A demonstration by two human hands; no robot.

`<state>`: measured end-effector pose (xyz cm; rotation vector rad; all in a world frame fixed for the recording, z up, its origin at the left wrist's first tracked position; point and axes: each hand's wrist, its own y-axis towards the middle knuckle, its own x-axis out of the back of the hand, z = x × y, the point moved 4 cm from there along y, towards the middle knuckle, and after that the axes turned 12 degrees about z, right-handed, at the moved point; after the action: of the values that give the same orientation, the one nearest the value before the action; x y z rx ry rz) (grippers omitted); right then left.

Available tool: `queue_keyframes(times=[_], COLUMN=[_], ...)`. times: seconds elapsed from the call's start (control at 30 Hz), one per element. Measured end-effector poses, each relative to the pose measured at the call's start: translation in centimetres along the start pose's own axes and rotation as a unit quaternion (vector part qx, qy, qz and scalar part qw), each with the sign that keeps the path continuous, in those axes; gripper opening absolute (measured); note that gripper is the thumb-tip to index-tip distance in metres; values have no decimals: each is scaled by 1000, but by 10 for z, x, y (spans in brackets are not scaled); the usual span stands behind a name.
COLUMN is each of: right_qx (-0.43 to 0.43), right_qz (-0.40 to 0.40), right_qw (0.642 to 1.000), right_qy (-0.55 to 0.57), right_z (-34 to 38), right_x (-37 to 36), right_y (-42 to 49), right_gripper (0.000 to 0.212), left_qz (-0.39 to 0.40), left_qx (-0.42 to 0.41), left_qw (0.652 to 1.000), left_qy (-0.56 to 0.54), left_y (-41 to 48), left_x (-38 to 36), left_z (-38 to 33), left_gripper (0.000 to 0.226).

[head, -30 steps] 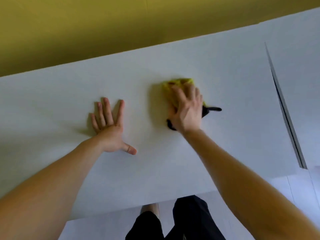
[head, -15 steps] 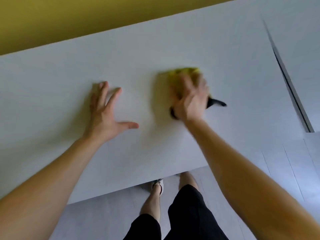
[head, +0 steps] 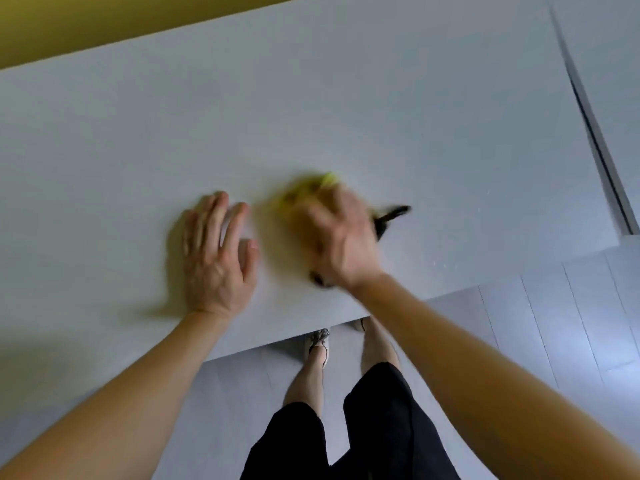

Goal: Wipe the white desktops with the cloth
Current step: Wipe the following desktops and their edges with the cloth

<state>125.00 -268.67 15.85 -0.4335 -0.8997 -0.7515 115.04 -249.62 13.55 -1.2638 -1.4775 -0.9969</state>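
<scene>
- The yellow cloth [head: 306, 195] lies on the white desk [head: 381, 98] at centre frame. It is mostly hidden under the right hand [head: 341, 237], and only its far edge shows beyond the fingertips.
- The right hand lies palm-down on the cloth, its fingers [head: 343, 206] stretched over it rather than bunched round it. I judge this spreads the pressure over a broad patch. Motion blur hides whether the tips curl over the edge.
- A black strip [head: 394, 213] pokes out to the right of that hand, and a dark bit shows at its heel. I cannot tell whether it belongs to the cloth.
- The left hand [head: 216, 258] rests flat on the bare desk just left of the cloth, fingers straight and fairly close together, holding nothing. It is likely a prop for the leaning body while the other arm scrubs.
- The blur on the right hand and cloth suggests a wiping stroke under way, near the desk's front edge at lower centre.
- A second white desk [head: 613, 64] sits at upper right, parted from this one by a narrow dark gap [head: 595, 140]. By the task it needs wiping too.
- The person stands close to the front edge, shoes [head: 317, 341] on the pale floor [head: 554, 323]. That stance should put the far side, by the yellow wall [head: 104, 22], within reach.
</scene>
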Motion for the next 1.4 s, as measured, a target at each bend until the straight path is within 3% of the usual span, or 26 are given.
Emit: queue_keyframes(times=[0.03,0.1,0.13,0.2,0.27,0.33,0.37,0.43,0.5,0.53,0.63,0.7,0.77,0.8,0.83,0.9,0.97,1.0,1.07,1.13,1.2,1.27,1.33,1.4], right_qx=[96,188,150,-33,-214,-301,-265,-60,115,125,-64,-220,-314,-297,-228,-34,65,29,-140,-296,-364,-272,-70,67], right_qz=[85,124,96,-36,-182,-238,-210,-41,93,95,-37,-168,-235,-220,-171,-24,23,8,-80,-191,-239,-177,-15,69], right_qw=[991,972,982,995,958,923,941,997,988,986,996,960,920,929,958,999,997,998,984,934,900,946,997,995], right_qy=[-25,-64,-66,-84,-58,-1,16,15,-41,-55,-58,-49,-2,28,44,12,-34,-48,-70,-58,-15,24,-2,-38], right_z=[17,-7,-37,-101,-125,-83,-47,18,19,-6,-97,-129,-100,-67,-30,27,3,-29,-97,-136,-117,-56,1,-4], right_x=[-12,10,27,78,98,61,37,-8,-9,6,72,95,66,43,18,-15,7,26,75,102,82,43,7,15], right_y=[-17,-20,-12,4,4,-9,-17,-39,-57,-55,-46,-46,-51,-55,-60,-84,-98,-101,-111,-124,-122,-108,-106,-115], right_gripper=[51,52,53,48,42,41,40,44,56,59,49,43,45,46,45,40,38,39,43,47,46,43,41,44], left_qz=[2,-8,-12,-14,-19,-23,-28,-24,-18,-22,-31,-37,-40,-43,-46,-44,-42,-42,-37,-31,-28,-33,-40,-39], left_qx=[-2,1,2,-1,4,7,4,-4,-7,-3,-1,-2,-1,-2,-6,-14,-15,-12,-14,-9,7,26,21,-12], left_qw=[1000,1000,1000,1000,1000,1000,1000,1000,1000,1000,999,999,999,999,999,999,999,999,999,999,1000,999,999,999], left_qy=[2,4,5,10,11,7,4,5,11,12,14,16,13,11,12,19,23,28,31,24,3,-22,-26,-30], left_y=[0,-1,-1,1,2,0,1,2,1,0,0,1,1,-1,-1,-1,-1,-1,0,1,2,4,8,14], left_x=[0,-1,-1,-3,-5,-3,-2,0,-1,-1,-2,-3,-2,-2,-1,-2,-1,-1,-2,-4,-2,1,3,3], left_z=[0,-1,-1,0,0,-1,-2,-2,-2,-2,-2,-1,-2,-3,-4,-3,-2,-1,0,0,-1,-10,-24,-41], left_gripper=[55,53,52,51,52,52,52,51,52,52,51,51,51,51,50,50,50,50,49,49,47,44,38,33])
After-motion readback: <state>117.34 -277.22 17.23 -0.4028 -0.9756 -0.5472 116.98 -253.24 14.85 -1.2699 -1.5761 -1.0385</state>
